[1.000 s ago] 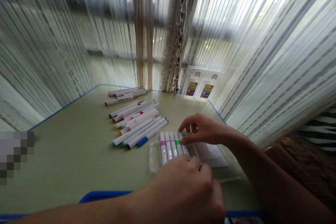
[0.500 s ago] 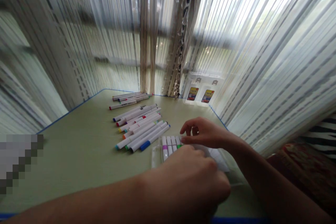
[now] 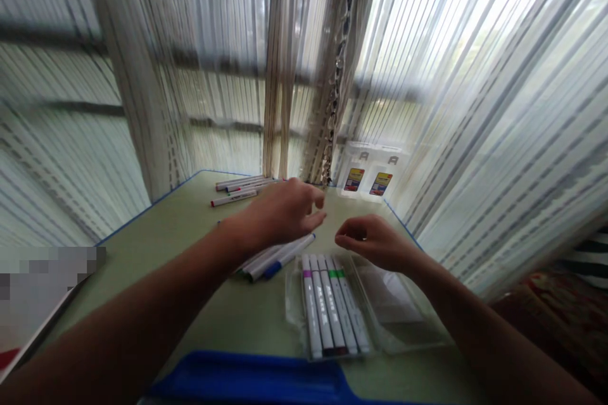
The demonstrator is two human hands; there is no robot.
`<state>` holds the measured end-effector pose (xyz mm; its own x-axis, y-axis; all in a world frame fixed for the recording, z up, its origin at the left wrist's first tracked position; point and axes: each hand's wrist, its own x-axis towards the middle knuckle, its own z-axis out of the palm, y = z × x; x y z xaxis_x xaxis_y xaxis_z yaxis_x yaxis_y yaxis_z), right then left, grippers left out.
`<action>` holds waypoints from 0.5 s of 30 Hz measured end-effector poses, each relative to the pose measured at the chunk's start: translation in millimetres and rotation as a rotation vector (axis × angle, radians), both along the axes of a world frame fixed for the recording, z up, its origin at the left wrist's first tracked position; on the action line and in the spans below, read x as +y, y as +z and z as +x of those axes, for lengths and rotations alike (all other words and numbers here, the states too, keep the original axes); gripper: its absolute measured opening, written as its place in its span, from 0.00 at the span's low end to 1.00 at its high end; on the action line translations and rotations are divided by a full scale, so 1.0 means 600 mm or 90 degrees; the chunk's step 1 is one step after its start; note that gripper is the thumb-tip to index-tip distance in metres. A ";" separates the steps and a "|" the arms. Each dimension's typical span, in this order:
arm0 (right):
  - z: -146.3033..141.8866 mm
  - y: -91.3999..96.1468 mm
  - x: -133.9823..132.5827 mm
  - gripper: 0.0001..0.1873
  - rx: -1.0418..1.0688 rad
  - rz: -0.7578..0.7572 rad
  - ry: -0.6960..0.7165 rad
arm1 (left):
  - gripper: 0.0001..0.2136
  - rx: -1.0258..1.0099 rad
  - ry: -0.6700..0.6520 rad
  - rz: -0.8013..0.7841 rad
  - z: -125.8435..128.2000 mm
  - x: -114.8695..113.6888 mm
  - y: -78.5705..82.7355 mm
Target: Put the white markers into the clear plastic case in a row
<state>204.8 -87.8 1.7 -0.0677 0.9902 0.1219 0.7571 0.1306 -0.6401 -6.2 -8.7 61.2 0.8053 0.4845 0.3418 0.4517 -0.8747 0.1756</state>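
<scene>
On the left of the bench (image 3: 166, 234), a far group of loose markers (image 3: 235, 199) is lying near the curtain (image 3: 228, 88). A nearer group (image 3: 291, 254) is showing only in part, because the left hand (image 3: 285, 209) and its arm are covering the rest; a full count is escaping me. The left hand is hovering over that nearer group, its thumb and fingers standing apart with nothing showing between them. Further right, 5 markers (image 3: 330, 304) are sitting in the open case (image 3: 294, 310), near the blue trough (image 3: 256, 376). The right hand (image 3: 377, 243) is hanging just beyond the case, its fingers curling toward the thumb; I cannot tell whether the tips are meeting, and nothing is showing in them. The lid (image 3: 411, 332) is lying open to the right. By my judgement the work is standing partway: 5 are resting inside, while many are lying outside and the lid is not covering anything.

As for looks, the far loose markers are showing white barrels and coloured ends, and 1 nearer marker is wearing a blue cap. The 5 are lying side by side, white and slim, the leftmost carrying a purple band and the 2 rightmost green.
</scene>
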 end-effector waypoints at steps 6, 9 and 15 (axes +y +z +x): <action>0.003 -0.007 0.004 0.15 0.033 0.012 -0.012 | 0.15 -0.125 0.244 -0.003 -0.077 0.100 -0.021; 0.003 -0.007 0.004 0.16 0.032 0.005 -0.020 | 0.14 -0.073 0.335 -0.038 -0.102 0.138 -0.043; 0.000 -0.005 0.002 0.16 0.052 -0.007 -0.023 | 0.11 -0.001 0.364 -0.111 -0.116 0.167 -0.070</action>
<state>204.8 -86.6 -1.0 -0.0215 0.9931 0.1151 0.7069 0.0965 -0.7007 -75.8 91.7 19.0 0.3992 0.8902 0.2197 0.8421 -0.4507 0.2961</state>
